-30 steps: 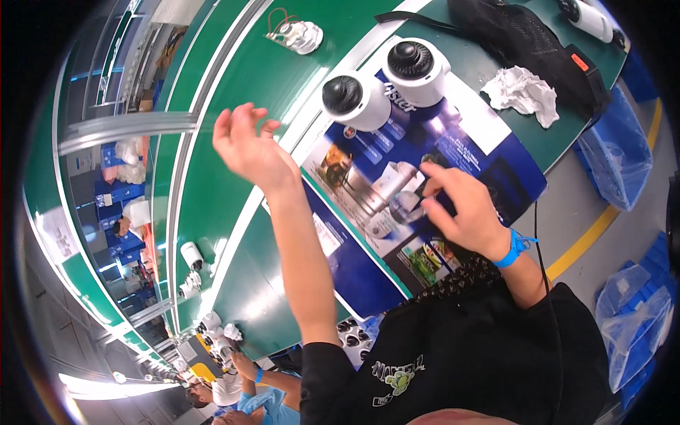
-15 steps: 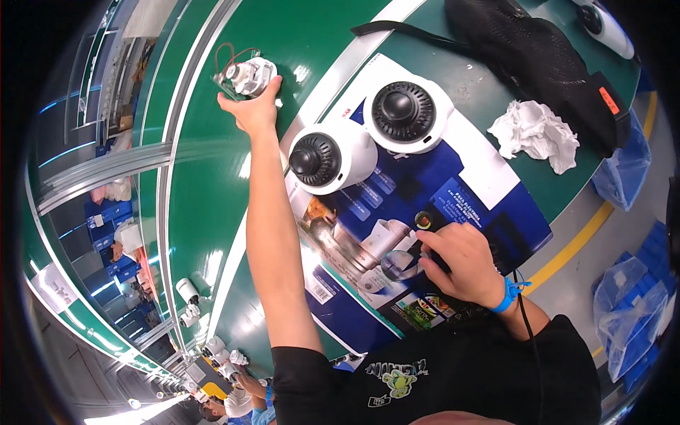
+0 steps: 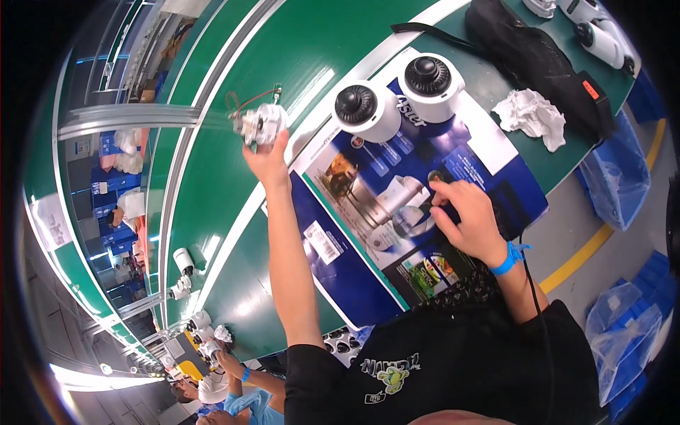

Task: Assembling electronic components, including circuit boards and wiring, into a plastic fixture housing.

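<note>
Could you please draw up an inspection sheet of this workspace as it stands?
Surface: green worktop, partly covered by blue printed sheets.
Job's things: white part in the left hand; left white housing and right white housing, black-topped, standing side by side on the printed sheets.
Clutter: crumpled white wad and black mesh bag toward the right.
Hands: left grips the white part; right hand is over the sheets, thumb and forefinger apart, nothing seen in it.
Cables: red wire on the white part; thin dark cord by the right wrist, ends unclear.
Surroundings: yellow floor line; clear-lined blue crate; co-worker in light blue, lower left.
</note>
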`<move>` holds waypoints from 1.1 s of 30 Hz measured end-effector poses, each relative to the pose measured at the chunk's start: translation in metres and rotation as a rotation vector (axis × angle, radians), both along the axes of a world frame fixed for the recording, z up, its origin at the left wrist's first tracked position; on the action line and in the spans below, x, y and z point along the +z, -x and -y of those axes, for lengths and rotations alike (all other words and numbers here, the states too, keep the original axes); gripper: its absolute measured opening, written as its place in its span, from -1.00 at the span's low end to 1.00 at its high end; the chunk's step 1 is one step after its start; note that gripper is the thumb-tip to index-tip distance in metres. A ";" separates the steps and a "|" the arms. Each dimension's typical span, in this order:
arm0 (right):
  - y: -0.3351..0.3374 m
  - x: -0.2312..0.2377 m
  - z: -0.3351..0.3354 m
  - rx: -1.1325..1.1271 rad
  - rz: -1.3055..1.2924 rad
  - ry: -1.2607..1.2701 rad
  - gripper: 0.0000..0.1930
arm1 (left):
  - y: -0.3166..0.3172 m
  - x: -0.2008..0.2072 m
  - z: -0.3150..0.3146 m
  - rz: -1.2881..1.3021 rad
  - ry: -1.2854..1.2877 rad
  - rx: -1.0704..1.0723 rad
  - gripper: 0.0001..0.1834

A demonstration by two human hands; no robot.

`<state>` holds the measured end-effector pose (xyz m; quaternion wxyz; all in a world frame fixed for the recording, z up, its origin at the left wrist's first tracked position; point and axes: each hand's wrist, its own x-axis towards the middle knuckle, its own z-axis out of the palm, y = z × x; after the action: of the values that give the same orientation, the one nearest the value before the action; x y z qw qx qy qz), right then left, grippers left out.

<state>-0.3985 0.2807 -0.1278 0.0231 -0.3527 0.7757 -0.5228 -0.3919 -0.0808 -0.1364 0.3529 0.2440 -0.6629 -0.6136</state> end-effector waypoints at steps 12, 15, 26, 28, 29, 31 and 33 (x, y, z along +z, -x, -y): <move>-0.006 -0.002 0.006 -0.124 0.020 0.080 -0.57 | -0.100 0.008 -0.177 0.207 0.119 -0.217 0.14; -0.008 -0.004 0.005 -0.126 0.094 0.092 -0.52 | -0.094 0.002 -0.189 0.418 0.311 -0.249 0.10; -0.007 -0.006 -0.004 -0.091 0.059 0.107 -0.65 | -0.067 0.064 -0.124 0.166 0.135 -0.295 -0.14; -0.010 -0.005 -0.003 -0.086 0.055 0.088 -0.67 | -0.019 0.085 -0.121 0.147 0.431 -0.286 -0.30; -0.007 -0.006 -0.001 -0.082 0.042 0.078 -0.69 | 0.006 0.084 -0.121 0.163 0.645 -0.305 -0.31; -0.006 -0.009 0.003 -0.073 0.055 0.091 -0.74 | 0.043 0.075 -0.126 0.301 1.029 -0.297 -0.32; -0.007 -0.014 0.003 -0.062 0.072 0.106 -0.76 | 0.057 0.077 -0.127 0.562 1.030 -0.413 -0.34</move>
<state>-0.3918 0.2781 -0.1419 0.0158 -0.3104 0.7561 -0.5759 -0.4491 0.0460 -0.0590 0.1113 0.0611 -0.9749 -0.1829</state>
